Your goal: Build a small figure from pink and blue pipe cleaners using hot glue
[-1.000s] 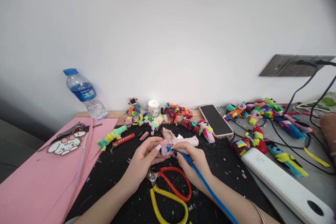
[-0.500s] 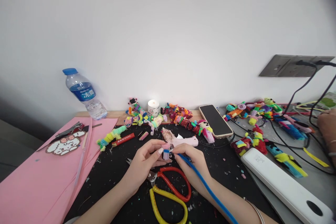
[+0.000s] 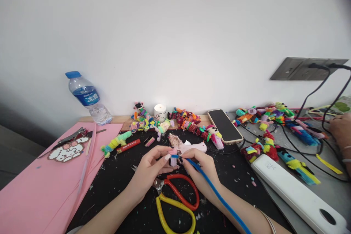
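Observation:
My left hand (image 3: 153,162) is closed on a small pipe-cleaner figure (image 3: 173,161) in pink, lilac and black, partly hidden by the fingers. My right hand (image 3: 201,168) pinches a long blue pipe cleaner (image 3: 212,188), whose near part trails down over the right forearm. The blue end lies across the figure between both hands. Just below the hands are scissors (image 3: 178,190) with one red and one yellow handle loop, their blades partly under my left hand. Beyond the hands lies a pale pink glue gun (image 3: 193,147) with a stained nozzle end.
Several colourful pipe-cleaner figures (image 3: 116,142) lie along the back and right. A phone (image 3: 226,126), a white candle-like cup (image 3: 160,112), a water bottle (image 3: 89,97), pink sheets (image 3: 41,190) and a white power bank (image 3: 296,193) surround the black mat. Another person's hand (image 3: 341,131) is at far right, near black cables.
The blue pipe cleaner's end now lies straighter across the figure, and my right fingers have shifted very slightly. The other person's hand at far right has moved a little left.

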Motion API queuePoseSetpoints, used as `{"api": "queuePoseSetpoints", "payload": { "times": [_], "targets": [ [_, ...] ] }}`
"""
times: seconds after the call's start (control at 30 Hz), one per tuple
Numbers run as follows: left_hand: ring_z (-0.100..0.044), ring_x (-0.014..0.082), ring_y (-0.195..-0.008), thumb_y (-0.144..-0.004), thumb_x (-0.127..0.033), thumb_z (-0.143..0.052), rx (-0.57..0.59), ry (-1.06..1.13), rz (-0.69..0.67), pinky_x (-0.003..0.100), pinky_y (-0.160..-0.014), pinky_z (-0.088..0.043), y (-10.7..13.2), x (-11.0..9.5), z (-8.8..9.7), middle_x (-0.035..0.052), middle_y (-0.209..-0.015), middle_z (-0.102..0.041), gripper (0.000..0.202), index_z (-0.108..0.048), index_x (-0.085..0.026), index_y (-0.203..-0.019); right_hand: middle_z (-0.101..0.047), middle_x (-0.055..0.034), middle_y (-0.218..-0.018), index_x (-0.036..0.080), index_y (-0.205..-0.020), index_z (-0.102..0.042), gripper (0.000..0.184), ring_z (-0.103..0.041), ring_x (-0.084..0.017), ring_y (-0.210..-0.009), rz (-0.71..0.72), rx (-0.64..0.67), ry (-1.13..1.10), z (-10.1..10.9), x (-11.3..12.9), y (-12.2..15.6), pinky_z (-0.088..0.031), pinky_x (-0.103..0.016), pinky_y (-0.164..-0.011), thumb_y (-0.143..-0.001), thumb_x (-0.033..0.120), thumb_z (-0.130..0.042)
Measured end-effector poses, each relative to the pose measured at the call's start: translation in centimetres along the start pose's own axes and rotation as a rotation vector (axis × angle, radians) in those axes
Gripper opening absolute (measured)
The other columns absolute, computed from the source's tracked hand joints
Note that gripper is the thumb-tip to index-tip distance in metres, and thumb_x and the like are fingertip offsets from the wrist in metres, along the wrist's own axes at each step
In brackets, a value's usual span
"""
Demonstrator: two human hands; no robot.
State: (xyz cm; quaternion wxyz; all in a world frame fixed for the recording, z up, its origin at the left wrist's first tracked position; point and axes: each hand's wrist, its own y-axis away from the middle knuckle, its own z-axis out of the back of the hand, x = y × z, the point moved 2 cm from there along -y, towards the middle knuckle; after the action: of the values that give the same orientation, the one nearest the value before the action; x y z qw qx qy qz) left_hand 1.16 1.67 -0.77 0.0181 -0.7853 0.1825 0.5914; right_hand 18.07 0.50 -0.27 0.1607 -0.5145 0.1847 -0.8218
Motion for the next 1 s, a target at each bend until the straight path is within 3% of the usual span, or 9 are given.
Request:
{"api": "queuePoseSetpoints", "payload": {
  "times": [0.3,0.67,1.0],
  "targets": [
    [-0.068,0.0197,-0.083,-0.083,-0.035,-0.060,0.004,0.013,0.006,0.041,-0.084,-0.054,-0.03,0.05,0.04,0.0052,-0.100,-0.068,0.027,-0.062,-0.020,-0.105,-0.068,-0.0025,-0.069,0.018,-0.077,-0.065,0.008,-0.061,-0.014,-0.058,0.002,0.000,0.025,0.12,0.15,-0.14,-0.048,-0.024,-0.055,-0.080,0.017,-0.057],
    [-0.068,0.0189,-0.085,-0.080,-0.033,-0.064,-0.002,0.012,0.010,0.033,-0.081,-0.056,-0.05,0.16,0.12,0.0038,-0.099,-0.068,0.024,-0.066,-0.020,-0.100,-0.067,-0.0022,-0.074,0.018,-0.079,-0.063,0.007,-0.064,-0.015,-0.064,0.069,0.008,-0.006,-0.10,-0.14,0.26,-0.050,-0.023,-0.060,-0.083,0.016,-0.058],
    [-0.068,0.0190,-0.083,-0.079,-0.033,-0.065,0.002,0.024,0.019,0.034,-0.081,-0.056,-0.14,0.38,0.22,0.0054,-0.104,-0.068,0.025,-0.068,-0.020,-0.100,-0.067,-0.0020,-0.073,0.019,-0.078,-0.061,0.009,-0.065,-0.013,-0.066,0.204,-0.024,-0.004,0.00,0.49,-0.01,-0.052,-0.023,-0.063,-0.084,0.013,-0.057]
  ]
}}
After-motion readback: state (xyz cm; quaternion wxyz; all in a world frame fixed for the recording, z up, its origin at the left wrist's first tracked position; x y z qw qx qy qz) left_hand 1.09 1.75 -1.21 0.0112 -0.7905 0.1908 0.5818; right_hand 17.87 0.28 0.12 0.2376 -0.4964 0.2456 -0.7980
